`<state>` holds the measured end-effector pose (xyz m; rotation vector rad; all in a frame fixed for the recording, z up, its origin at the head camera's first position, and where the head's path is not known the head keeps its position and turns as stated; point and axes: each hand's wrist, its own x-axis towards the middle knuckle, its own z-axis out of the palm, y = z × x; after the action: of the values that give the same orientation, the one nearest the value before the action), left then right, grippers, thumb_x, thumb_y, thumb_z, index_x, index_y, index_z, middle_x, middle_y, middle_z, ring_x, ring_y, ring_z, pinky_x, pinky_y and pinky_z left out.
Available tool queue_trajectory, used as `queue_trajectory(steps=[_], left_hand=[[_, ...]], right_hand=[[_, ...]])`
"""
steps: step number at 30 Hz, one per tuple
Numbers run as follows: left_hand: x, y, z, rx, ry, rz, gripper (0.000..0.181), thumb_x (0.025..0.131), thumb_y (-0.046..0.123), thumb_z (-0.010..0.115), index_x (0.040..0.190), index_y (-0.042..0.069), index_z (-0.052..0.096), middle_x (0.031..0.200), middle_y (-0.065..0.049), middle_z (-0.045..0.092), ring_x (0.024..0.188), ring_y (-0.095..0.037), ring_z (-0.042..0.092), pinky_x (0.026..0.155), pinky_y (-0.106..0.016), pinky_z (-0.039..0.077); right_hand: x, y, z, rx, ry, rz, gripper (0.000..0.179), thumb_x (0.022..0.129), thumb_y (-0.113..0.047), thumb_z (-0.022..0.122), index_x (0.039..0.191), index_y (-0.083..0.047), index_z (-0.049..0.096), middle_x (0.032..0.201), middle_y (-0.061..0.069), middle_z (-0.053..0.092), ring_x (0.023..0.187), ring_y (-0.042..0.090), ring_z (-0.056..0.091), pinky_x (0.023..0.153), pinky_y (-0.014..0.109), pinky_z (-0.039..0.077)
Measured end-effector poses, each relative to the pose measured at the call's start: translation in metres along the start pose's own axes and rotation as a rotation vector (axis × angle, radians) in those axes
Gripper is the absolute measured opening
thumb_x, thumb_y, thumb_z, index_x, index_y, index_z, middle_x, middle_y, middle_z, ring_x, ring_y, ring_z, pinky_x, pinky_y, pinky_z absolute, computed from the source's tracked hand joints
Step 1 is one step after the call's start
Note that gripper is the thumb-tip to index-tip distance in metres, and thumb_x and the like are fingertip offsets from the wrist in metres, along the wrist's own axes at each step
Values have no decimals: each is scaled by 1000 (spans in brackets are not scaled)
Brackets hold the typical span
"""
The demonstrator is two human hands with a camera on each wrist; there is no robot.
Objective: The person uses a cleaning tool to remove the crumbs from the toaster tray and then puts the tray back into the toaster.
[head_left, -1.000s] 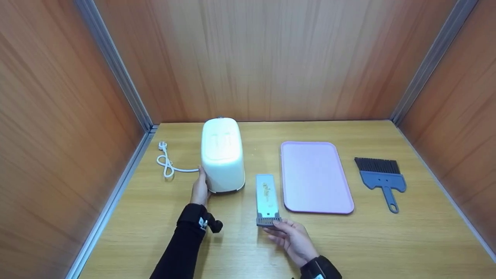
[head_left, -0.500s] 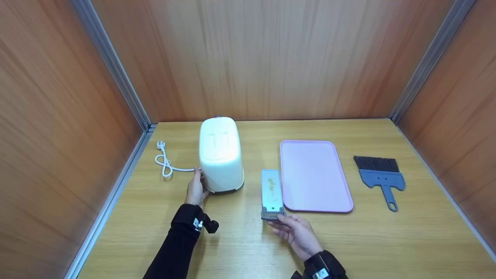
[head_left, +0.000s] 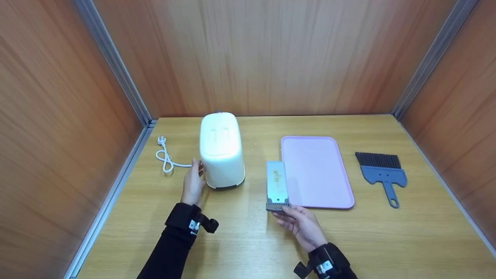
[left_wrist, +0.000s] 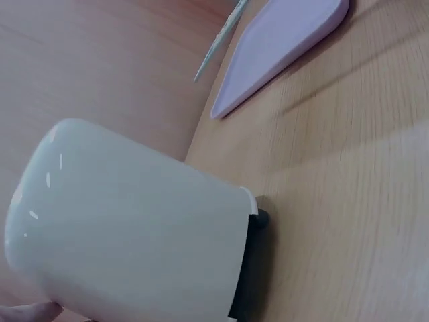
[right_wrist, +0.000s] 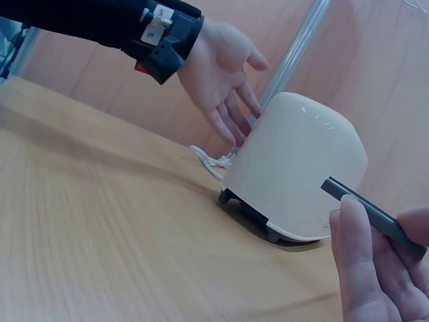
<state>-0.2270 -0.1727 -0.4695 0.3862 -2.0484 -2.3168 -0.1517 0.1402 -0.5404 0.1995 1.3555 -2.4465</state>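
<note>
A white toaster (head_left: 221,155) with a closed top stands left of centre. My left hand (head_left: 193,184) is at its left side with fingers extended; in the right wrist view that hand (right_wrist: 224,77) looks loosely spread, and contact with the toaster is unclear. Between thumb and fingers, my right hand (head_left: 302,226) pinches the grey slotted end of a thin turquoise crumb tray (head_left: 276,182). The crumb tray is held raised, overlapping the left edge of a pink tray (head_left: 317,174) in the head view. Small golden specks or marks show on its surface.
A looped white power cord (head_left: 166,157) with its plug lies left of the toaster. To the right of the pink tray is a blue brush (head_left: 383,176) with dark bristles. Wooden panels (head_left: 248,58) enclose the table at the back and both sides.
My right hand has carried the crumb tray right and away from me, to the pink tray's left edge. My left hand has shifted slightly left, its fingers looser beside the toaster.
</note>
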Motion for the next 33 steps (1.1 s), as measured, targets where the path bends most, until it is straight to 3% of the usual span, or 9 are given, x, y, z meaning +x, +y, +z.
queue_trajectory(steps=[3,8,11,15,18,21,27,33], left_hand=[[-9,8,3,89,6,70,70,117,47,23,167,-2,23,176,-19,19,164,-33,11,132,-50,12],[-21,21,10,198,34,182,67,117,43,30,165,-4,28,173,-23,21,161,-37,16,132,-51,13],[-28,28,18,265,40,224,66,116,41,38,165,-2,30,171,-24,19,158,-41,21,129,-56,18],[-38,34,32,358,45,279,59,112,32,54,160,1,41,165,-20,27,156,-40,26,127,-59,22],[-46,37,47,395,8,344,52,108,23,63,153,0,51,153,-19,41,147,-37,37,121,-56,32],[-51,39,65,385,-76,384,47,104,16,68,147,-2,57,144,-20,52,135,-37,49,113,-53,43],[-46,27,92,365,-248,320,49,104,19,70,146,-4,58,144,-20,56,133,-39,52,110,-50,48],[-34,-2,111,300,-312,188,52,105,19,69,146,-9,55,141,-25,61,127,-38,60,106,-47,53]], right_hand=[[0,-3,0,-4,4,-1,32,106,-7,63,132,12,59,118,18,77,104,20,77,89,27,61],[0,-6,-2,-16,4,-11,32,106,-7,63,132,12,60,118,18,77,104,19,77,89,27,62],[0,-8,-4,-12,8,-21,26,107,-6,62,128,10,62,116,17,78,104,19,77,87,26,62],[0,-12,-5,-8,6,-24,22,107,-6,61,124,7,63,116,16,78,104,20,77,88,27,62],[1,-16,-6,-11,21,-24,26,107,-6,62,127,9,61,117,17,77,104,20,77,88,27,62],[3,-21,-6,-14,45,-27,29,106,-7,63,130,10,61,118,18,77,105,20,77,88,27,62],[8,-26,-3,-21,75,-34,32,106,-7,64,132,10,60,119,18,77,105,21,77,87,27,62],[11,-28,-1,-18,99,-44,36,106,-8,64,136,11,57,118,17,77,105,20,77,87,27,62]])
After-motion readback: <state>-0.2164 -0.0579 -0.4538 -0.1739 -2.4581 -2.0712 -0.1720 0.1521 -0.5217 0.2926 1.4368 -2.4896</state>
